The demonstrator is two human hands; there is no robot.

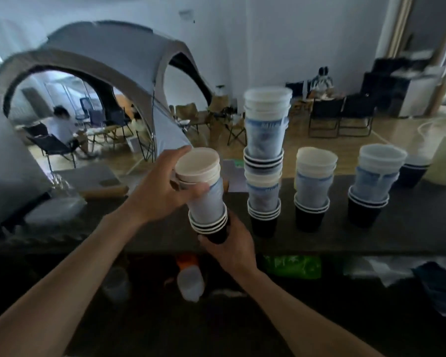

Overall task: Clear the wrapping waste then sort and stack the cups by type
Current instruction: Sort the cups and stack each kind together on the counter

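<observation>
Dark table (410,228): tall mixed cup stack (265,161), two shorter stacks (313,188) (373,184), dark cups (413,172), crumpled plastic wrap (59,204) far left.

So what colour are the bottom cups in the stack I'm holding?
Black with white rims, on the held stack, gripped by the right hand; head view.

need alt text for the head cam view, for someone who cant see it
A person holds a mixed cup stack above a dark counter, the left hand gripping its pale upper cups and the right hand its dark bottom cups. To the right stand a tall stack and two shorter stacks, pale cups nested in dark ones.
</observation>
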